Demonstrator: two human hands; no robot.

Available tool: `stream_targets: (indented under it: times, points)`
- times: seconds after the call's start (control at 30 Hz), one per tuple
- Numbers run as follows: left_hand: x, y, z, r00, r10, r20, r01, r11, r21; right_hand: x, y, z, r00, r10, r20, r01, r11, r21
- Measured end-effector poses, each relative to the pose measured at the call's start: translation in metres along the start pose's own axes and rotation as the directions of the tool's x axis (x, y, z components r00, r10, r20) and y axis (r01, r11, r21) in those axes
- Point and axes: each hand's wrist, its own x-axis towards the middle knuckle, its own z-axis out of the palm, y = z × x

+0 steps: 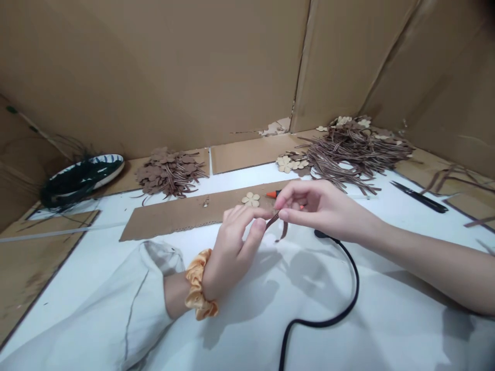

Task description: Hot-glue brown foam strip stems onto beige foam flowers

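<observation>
My left hand point(234, 242), with an orange scrunchie point(199, 286) at its wrist, pinches a thin brown strip point(272, 221) between thumb and forefinger. The thumb and fingertips of my right hand point(319, 206) close on the strip's other end. A short brown tail curls down below the fingertips. Just beyond the hands, a cream five-petal flower cutout point(250, 199) lies on a long cardboard piece point(166, 219). Partly hidden behind my right hand is a tool with an orange tip point(273, 194); its kind is unclear. A black cord point(353, 288) runs from under that hand toward the front edge.
At the back left sits a heap of brown flower cutouts point(170, 172), beside a plate point(112, 178) of dark green thread. Brown strips point(348, 149) pile up at the back right near cream flowers point(290, 163). Black tweezers point(419, 197) lie right. Cardboard walls point(166, 72) enclose the table.
</observation>
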Motion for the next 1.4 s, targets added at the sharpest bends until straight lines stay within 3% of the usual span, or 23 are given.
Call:
stream_targets:
  times: [0.2, 0.3, 0.6, 0.77, 0.93, 1.13, 1.4]
  points:
    - [-0.002, 0.004, 0.001, 0.983, -0.098, 0.155, 0.137, 0.955, -0.262, 0.002, 0.008, 0.005, 0.991, 0.130, -0.032, -0.124, 0.983, 0.137]
    - [-0.003, 0.006, 0.003, 0.960, -0.130, 0.249, 0.222, 0.894, -0.389, 0.003, 0.010, 0.005, 0.985, 0.163, -0.061, -0.154, 0.979, 0.134]
    - [0.001, 0.009, 0.010, 0.881, -0.298, 0.368, 0.470, 0.644, -0.603, 0.005, 0.011, 0.004, 0.981, 0.155, -0.119, -0.143, 0.984, 0.103]
    - [0.001, 0.010, 0.011, 0.841, -0.355, 0.407, 0.540, 0.570, -0.619, 0.005, 0.011, 0.002, 0.976, 0.149, -0.159, -0.136, 0.986, 0.093]
    - [0.001, 0.009, 0.010, 0.843, -0.342, 0.415, 0.538, 0.557, -0.633, 0.006, 0.010, 0.004, 0.973, 0.136, -0.187, -0.128, 0.990, 0.054]
    - [0.001, 0.006, 0.013, 0.830, -0.298, 0.471, 0.556, 0.500, -0.664, 0.007, 0.016, 0.008, 0.948, 0.100, -0.302, -0.085, 0.994, 0.065]
    - [-0.001, 0.008, 0.013, 0.756, -0.338, 0.561, 0.654, 0.424, -0.626, 0.007, 0.021, 0.012, 0.924, 0.063, -0.378, -0.015, 0.992, 0.128]
